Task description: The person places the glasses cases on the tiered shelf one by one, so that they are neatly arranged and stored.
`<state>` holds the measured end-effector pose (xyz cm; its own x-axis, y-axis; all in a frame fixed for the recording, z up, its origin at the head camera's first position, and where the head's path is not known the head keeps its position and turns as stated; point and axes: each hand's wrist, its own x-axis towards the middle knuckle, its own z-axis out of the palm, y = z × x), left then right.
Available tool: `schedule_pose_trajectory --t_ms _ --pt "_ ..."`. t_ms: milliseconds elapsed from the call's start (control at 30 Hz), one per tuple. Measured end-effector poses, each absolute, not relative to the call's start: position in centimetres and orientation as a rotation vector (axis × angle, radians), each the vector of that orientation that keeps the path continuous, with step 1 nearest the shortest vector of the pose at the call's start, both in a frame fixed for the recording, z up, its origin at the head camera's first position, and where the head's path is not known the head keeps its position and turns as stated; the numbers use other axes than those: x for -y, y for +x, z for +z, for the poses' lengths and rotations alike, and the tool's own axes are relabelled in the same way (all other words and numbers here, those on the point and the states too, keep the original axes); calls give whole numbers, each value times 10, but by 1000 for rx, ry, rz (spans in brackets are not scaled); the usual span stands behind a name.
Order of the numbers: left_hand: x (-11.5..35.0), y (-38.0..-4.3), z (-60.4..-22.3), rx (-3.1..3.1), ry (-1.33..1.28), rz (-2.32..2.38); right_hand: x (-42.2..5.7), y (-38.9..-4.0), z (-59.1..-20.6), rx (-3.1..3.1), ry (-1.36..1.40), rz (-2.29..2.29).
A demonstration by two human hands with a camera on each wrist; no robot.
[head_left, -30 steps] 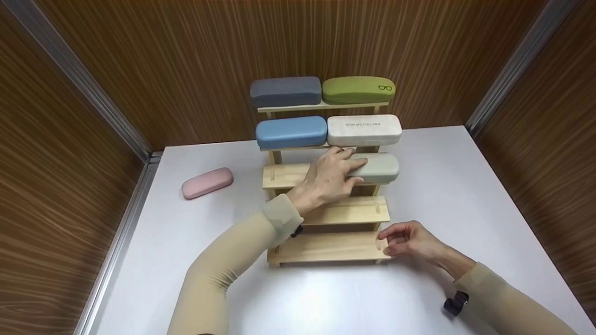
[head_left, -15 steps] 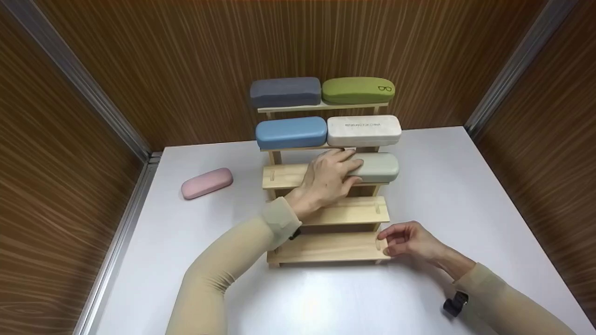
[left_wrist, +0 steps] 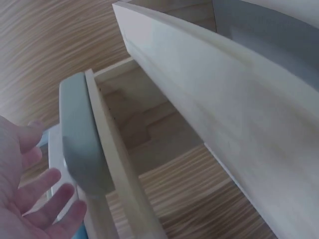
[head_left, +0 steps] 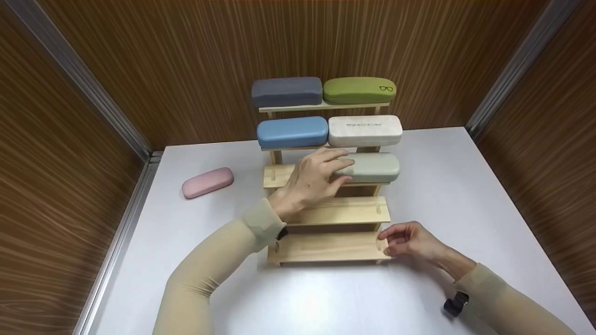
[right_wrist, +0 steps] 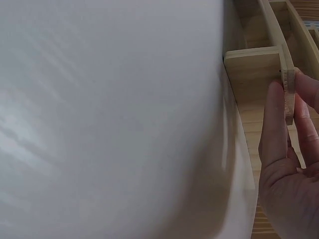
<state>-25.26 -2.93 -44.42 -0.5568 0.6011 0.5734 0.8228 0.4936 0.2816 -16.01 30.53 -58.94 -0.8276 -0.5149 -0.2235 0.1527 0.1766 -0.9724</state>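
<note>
In the head view my left hand [head_left: 313, 179] is at the left end of a pale grey-green glasses case [head_left: 375, 167], which lies on the right half of the middle shelf. The left wrist view shows its fingers spread and loose beside the case [left_wrist: 82, 134], not wrapped round it. With thumb and fingers my right hand [head_left: 412, 243] pinches the right end of the bottom shelf of a stepped wooden rack [head_left: 326, 246]. In the right wrist view the board's end [right_wrist: 288, 94] sits between the right thumb and fingers.
A dark grey-blue case [head_left: 286, 91] and a green case [head_left: 358, 90] fill the top shelf. Below them are a blue case [head_left: 292, 132] and a white case [head_left: 364, 130]. A pink case [head_left: 207, 183] lies on the white table [head_left: 153, 260], left of the rack. Wood-grain panels surround the table.
My left hand has drawn back leftward along the grey-green case, uncovering more of it; the case stays put. My right hand keeps its hold on the bottom shelf.
</note>
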Motion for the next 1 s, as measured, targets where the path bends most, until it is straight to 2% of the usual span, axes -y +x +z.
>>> schedule_pose_trajectory --t_ms 667,1000 --pt "96 -249 -442 2302 -1184 -852 -305 -159 -588 -1927 -318 -1720" --pt "136 -243 -452 2351 -1074 -894 -304 -159 -589 -1929 -347 -1732"
